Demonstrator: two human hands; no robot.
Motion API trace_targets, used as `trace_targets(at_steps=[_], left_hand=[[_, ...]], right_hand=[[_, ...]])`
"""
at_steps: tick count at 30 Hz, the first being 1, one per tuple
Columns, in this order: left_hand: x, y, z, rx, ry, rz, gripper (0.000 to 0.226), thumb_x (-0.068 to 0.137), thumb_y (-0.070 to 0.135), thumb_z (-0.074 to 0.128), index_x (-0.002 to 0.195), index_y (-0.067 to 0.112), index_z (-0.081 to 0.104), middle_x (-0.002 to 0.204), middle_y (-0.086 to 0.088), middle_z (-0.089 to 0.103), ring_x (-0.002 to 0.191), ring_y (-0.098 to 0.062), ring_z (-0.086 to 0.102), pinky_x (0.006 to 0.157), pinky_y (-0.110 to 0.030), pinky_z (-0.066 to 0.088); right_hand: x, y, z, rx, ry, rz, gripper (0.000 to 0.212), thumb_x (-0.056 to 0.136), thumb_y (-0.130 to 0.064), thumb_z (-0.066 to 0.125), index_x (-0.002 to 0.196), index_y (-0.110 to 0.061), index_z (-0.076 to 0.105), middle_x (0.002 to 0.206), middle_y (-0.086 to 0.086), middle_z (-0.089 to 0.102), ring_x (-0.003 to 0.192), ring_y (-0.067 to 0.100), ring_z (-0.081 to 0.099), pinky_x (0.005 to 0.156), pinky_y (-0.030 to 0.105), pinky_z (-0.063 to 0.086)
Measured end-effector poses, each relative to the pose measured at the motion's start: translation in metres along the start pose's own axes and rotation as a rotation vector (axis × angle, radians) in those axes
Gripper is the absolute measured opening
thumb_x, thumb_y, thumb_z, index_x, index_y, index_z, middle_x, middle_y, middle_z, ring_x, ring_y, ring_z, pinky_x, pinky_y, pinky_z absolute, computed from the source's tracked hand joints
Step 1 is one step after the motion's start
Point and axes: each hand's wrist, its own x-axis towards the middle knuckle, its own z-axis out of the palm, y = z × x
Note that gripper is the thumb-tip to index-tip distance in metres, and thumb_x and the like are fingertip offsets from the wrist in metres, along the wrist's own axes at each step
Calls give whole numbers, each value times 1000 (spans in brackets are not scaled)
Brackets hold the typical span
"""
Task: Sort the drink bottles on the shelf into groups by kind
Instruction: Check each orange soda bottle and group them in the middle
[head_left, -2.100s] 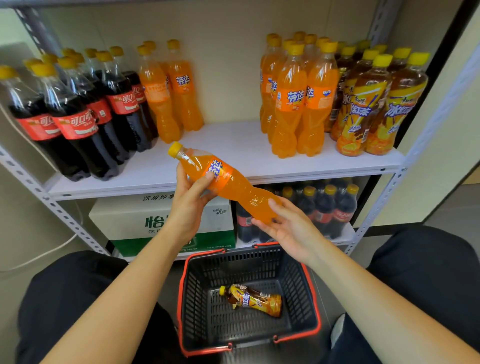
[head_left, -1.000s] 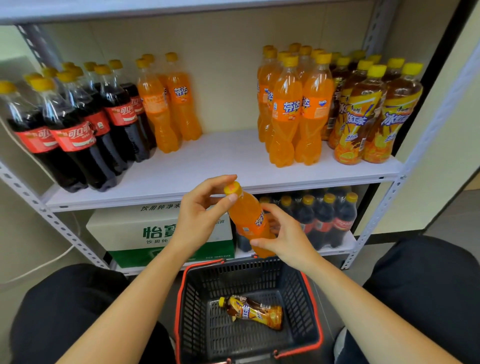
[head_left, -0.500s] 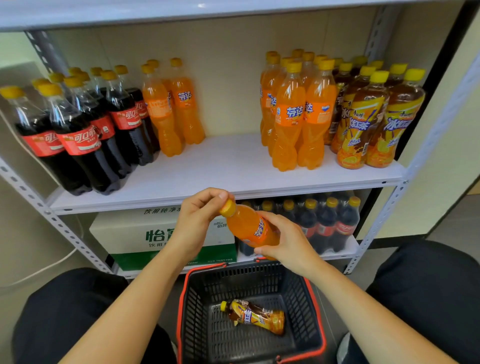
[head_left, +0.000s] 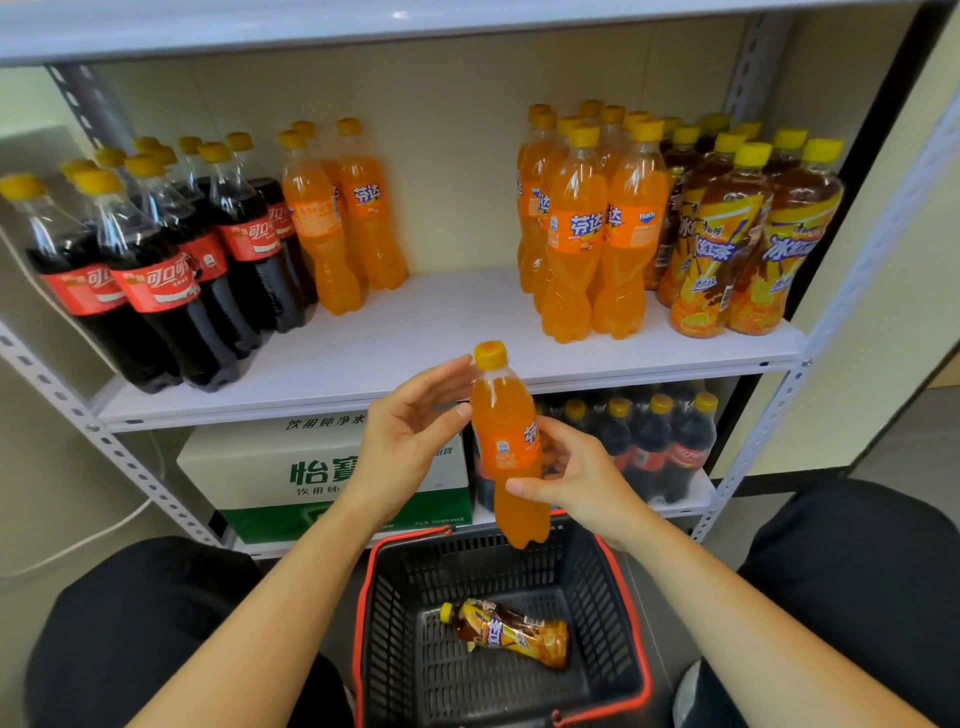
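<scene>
right hand (head_left: 576, 473): wrapped round the middle of the yellow-capped plastic orange soda bottle (head_left: 506, 441), which is upright.
left hand (head_left: 410, 431): fingers loosely spread, thumb tip touching the bottle's shoulder.
bottle position: above the black, red-rimmed plastic basket (head_left: 602, 597), before the white metal shelf (head_left: 441, 322).
basket contents: one iced tea bottle (head_left: 511, 634), lying flat.

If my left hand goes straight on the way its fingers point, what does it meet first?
The orange soda bottle that the right hand holds: the left hand points at its neck, just under the yellow cap. Depth is unclear.
</scene>
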Motion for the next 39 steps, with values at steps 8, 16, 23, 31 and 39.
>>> trace_targets(at_steps=[8, 16, 23, 31, 39], left_hand=[[-8, -7, 0, 229, -272, -202, 57, 86, 14, 79, 139, 23, 60, 133, 5, 68, 125, -16, 63, 105, -38, 53], [-9, -5, 9, 107, -219, -198, 71, 75, 12, 87, 138, 25, 58, 135, 2, 66, 116, -22, 68, 92, -35, 59], [-7, 1, 13, -30, -112, -129, 57, 78, 11, 82, 128, 34, 67, 132, -7, 68, 109, -27, 70, 86, -36, 60], [-8, 3, 13, -53, -193, -174, 62, 84, 3, 69, 141, 20, 52, 126, 5, 73, 102, -18, 73, 89, -32, 61], [-8, 0, 11, -46, -217, -290, 37, 98, 21, 59, 133, 9, 55, 124, -8, 72, 104, -27, 72, 86, -38, 62]], right_hand=[[0, -18, -7, 450, 153, 1, 50, 78, -25, 79, 125, -16, 63, 118, 7, 76, 112, 28, 71, 90, 41, 61], [3, -31, -22, 763, 159, 36, 49, 87, -20, 69, 133, -8, 57, 128, 17, 69, 121, 34, 67, 89, 39, 60], [3, -33, -22, 881, 124, 26, 51, 86, -10, 68, 135, -7, 57, 130, 16, 69, 122, 30, 66, 93, 36, 59], [1, -37, -23, 899, 168, 20, 47, 86, -20, 68, 132, -11, 59, 125, 13, 72, 115, 26, 70, 87, 32, 60], [0, -41, -24, 713, 195, -41, 67, 84, -18, 72, 146, -14, 48, 113, 11, 75, 109, 28, 72, 85, 34, 59]])
